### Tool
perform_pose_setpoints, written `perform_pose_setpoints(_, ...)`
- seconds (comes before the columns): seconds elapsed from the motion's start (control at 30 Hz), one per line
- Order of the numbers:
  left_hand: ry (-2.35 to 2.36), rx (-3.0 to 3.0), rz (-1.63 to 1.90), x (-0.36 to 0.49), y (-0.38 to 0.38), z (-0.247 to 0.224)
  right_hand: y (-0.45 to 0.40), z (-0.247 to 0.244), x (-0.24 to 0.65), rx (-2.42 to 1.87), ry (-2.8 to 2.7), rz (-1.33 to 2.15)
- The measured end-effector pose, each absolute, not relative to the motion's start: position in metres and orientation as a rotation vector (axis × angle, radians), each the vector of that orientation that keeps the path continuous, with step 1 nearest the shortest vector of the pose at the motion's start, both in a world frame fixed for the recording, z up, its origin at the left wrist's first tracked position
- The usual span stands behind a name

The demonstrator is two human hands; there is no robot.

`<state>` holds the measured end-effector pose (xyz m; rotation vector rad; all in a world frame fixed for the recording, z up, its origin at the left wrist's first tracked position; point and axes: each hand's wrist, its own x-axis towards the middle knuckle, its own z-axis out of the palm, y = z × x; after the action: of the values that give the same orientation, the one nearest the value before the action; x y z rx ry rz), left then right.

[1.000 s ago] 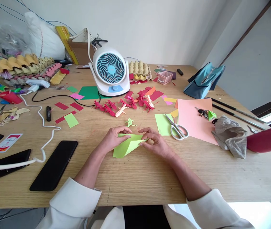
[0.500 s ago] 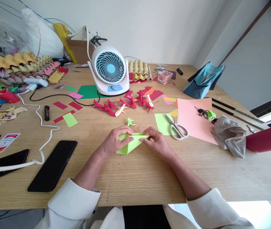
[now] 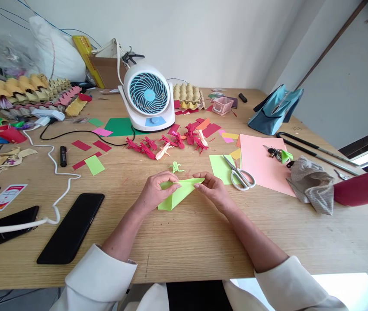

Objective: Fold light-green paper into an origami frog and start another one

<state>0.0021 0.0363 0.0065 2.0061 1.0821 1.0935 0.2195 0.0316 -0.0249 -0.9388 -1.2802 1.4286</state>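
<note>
Centre frame: 2 hands (image 3: 155,189), 1 folded green sheet (image 3: 179,194), 1 green paper figure (image 3: 175,166); upper centre: 1 fan (image 3: 149,95); right of centre: 1 pair of scissors (image 3: 243,177); lower left: 3 black phones (image 3: 72,226); upper right: 1 blue bag (image 3: 270,116)

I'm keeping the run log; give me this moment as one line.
left hand: pinching green sheet | right hand: at its right tip | sheet: partly folded | green figure: beyond sheet | scissors: right of hands

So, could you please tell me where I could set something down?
Bare table lies between the left forearm and right forearm, nearer than the folded green paper, and right of the right forearm, nearer than the pink sheet. It's crowded around the fan and red paper figures.
</note>
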Motion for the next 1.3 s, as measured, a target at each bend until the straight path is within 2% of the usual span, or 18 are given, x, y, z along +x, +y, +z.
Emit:
perform_pose_setpoints(0.73,1.208,2.020,1.180,-0.0006,0.0370,-0.0026,0.0295,-0.0158,0.2158,-0.898,-0.756,1.655)
perform_pose_setpoints(1.3,1.201,2.043,1.210,0.0010,0.0328,0.0045,0.0284,-0.0160,0.2156,-0.829,-0.726,1.657)
